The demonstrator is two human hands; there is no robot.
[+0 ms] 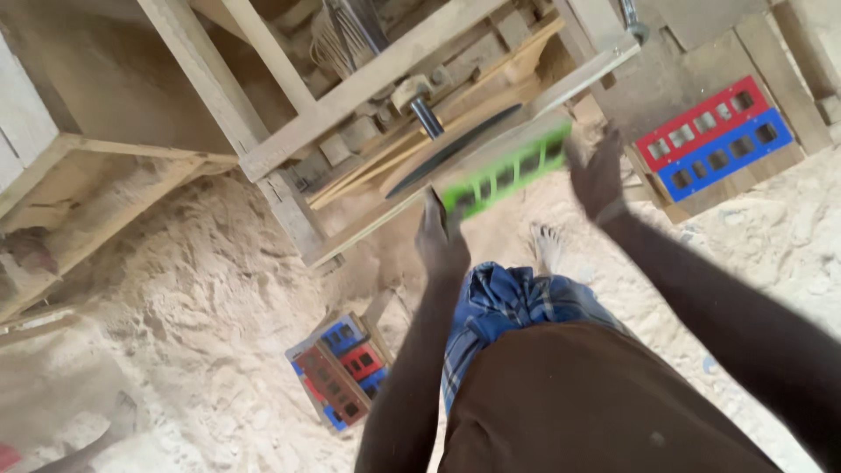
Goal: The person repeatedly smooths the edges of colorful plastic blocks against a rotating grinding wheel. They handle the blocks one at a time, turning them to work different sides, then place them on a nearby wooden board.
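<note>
A green plastic panel (508, 171) with rows of rectangular holes lies across the edge of a wooden saw table (368, 79), close to a dark circular blade (455, 149). My left hand (441, 241) grips the panel's near left end. At the panel's right end is my right hand (597, 175), blurred, fingers spread against or just beside it. Whether the right hand holds the panel is unclear.
Red and blue slotted panels (714, 140) rest on a board at the upper right. Several more red, blue and brown panels (342, 368) lie in the sawdust on the floor at lower left. A bare foot (547, 245) stands in the sawdust. Wooden frames stand at left.
</note>
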